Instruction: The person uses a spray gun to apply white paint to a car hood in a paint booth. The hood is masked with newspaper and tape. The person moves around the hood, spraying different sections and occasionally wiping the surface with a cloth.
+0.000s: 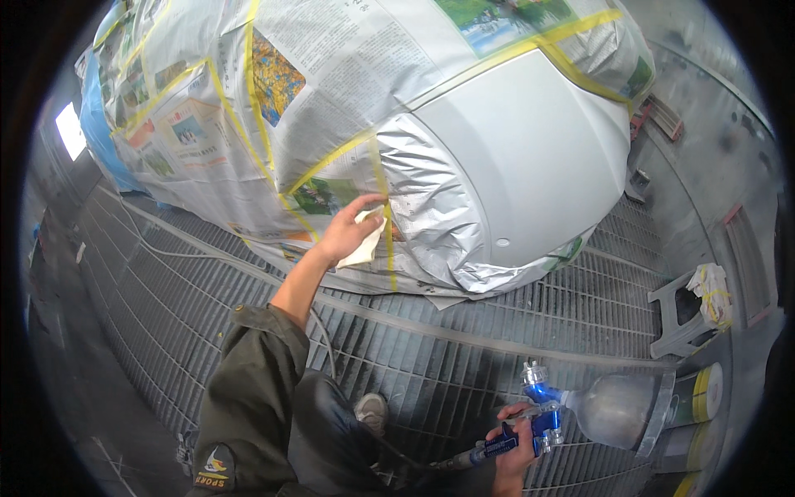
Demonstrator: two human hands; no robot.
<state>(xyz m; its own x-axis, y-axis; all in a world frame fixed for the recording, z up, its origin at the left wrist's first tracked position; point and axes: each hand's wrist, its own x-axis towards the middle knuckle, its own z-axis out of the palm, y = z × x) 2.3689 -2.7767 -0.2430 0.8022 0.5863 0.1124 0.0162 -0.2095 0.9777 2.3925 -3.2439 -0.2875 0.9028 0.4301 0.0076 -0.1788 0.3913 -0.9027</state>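
Note:
My left hand (354,234) is closed on a folded cream cloth (362,252), pinched between thumb and fingers. It is held against or just in front of the newspaper masking (339,74) on a car body; whether it touches the paper I cannot tell. My right hand (517,447) grips a blue spray gun (542,424) low at the right. A translucent cup (617,412) sticks out from the gun to the right. Beyond the hands, a smooth light-grey car panel (530,149) lies bare, bordered by silver film (431,182) and yellow tape (387,236).
Ribbed metal grating (414,364) forms the floor. A pale hose (248,265) runs over it to the left. At the right stand a grey plastic stool (675,319) with crumpled paper (710,294) and several round cans (704,396). My shoe (371,412) rests on the grating.

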